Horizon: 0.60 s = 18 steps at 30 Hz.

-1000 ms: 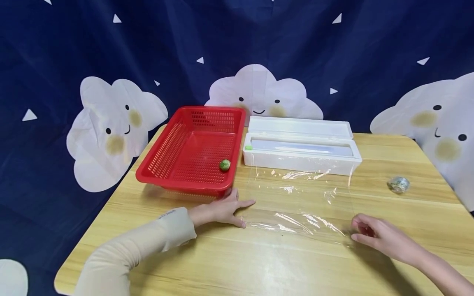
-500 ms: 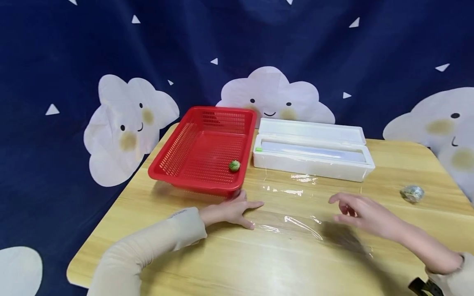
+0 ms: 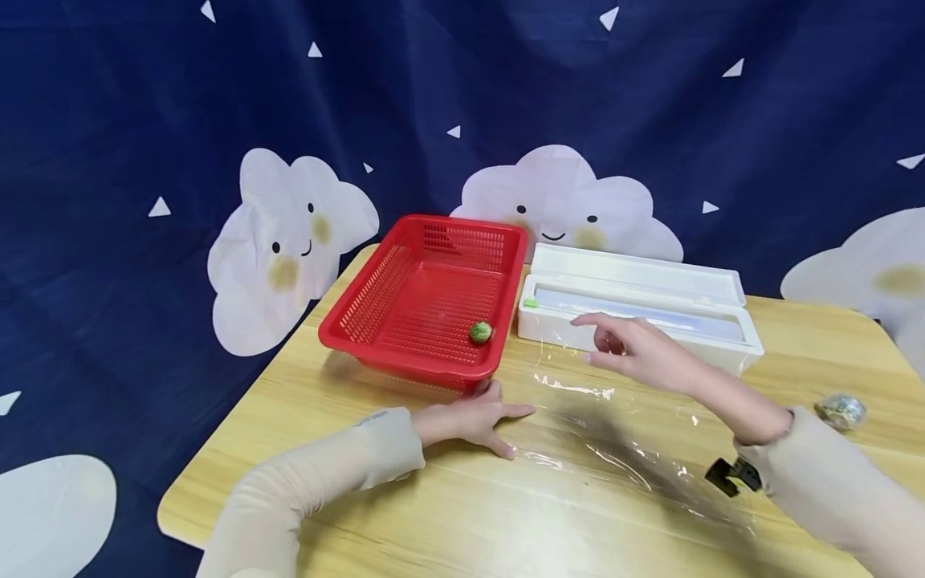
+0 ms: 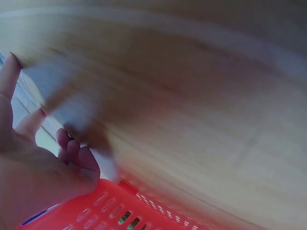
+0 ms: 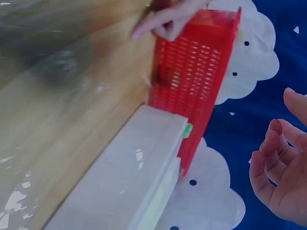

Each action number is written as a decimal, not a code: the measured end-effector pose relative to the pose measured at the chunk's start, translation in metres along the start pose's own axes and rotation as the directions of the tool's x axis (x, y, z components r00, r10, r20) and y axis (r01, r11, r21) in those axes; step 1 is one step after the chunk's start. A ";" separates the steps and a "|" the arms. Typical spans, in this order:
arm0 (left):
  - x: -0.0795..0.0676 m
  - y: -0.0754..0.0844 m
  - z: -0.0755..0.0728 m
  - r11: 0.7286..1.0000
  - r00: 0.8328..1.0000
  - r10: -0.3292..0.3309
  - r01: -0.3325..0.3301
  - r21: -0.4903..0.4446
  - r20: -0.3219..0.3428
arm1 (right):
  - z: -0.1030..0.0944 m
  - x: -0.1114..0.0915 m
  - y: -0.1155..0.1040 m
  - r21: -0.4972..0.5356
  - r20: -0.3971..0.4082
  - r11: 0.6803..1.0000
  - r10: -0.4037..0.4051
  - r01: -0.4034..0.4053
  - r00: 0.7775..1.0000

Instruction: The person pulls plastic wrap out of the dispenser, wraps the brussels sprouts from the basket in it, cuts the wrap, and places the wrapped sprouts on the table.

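A sheet of clear plastic wrap (image 3: pixel 578 393) lies across the wooden table, running out from an open white plastic-wrap box (image 3: pixel 552 327). My left hand (image 3: pixel 470 419) rests on the sheet's left edge, its thumb and index finger spread; in the left wrist view this hand (image 4: pixel 38 167) is beside the red basket. Raised above the sheet, in front of the box, my right hand (image 3: pixel 639 353) has loosely bent fingers. The right wrist view shows that hand (image 5: pixel 288 167) with nothing in it. A small green Brussels sprout (image 3: pixel 480 332) sits inside the red basket (image 3: pixel 401 359).
The box's lid (image 3: pixel 639 271) leans back, and a green slider (image 3: pixel 531 303) sits at its left end. A small film-wrapped ball (image 3: pixel 841 411) lies on the table at the right. Behind the table hangs a dark blue cloud-patterned curtain (image 3: pixel 405 88).
My right hand has left the sheet's near right corner, moving up and left to the box's front. My left hand has stayed on the sheet. The head view has turned right.
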State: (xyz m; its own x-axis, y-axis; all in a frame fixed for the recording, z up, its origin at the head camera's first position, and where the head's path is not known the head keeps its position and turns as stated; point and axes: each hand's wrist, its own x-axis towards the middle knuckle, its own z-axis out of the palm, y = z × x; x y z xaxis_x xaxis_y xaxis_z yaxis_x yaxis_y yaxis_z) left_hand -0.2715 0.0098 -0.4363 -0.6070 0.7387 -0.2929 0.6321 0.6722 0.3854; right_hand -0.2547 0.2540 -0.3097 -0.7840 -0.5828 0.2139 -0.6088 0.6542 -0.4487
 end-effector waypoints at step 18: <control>0.001 0.000 0.000 1.000 1.000 0.007 -0.007 0.002 -0.003 | 0.025 0.077 0.012 0.118 0.027 0.991 0.059 -0.061 0.998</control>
State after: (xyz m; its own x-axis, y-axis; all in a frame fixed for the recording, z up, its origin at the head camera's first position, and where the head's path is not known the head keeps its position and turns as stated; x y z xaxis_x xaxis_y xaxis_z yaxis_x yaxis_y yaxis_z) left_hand -0.2720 0.0107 -0.4368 -0.6045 0.7430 -0.2872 0.6370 0.6673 0.3859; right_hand -0.3192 0.2046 -0.3200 -0.8148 -0.5561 0.1641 -0.5409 0.6272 -0.5604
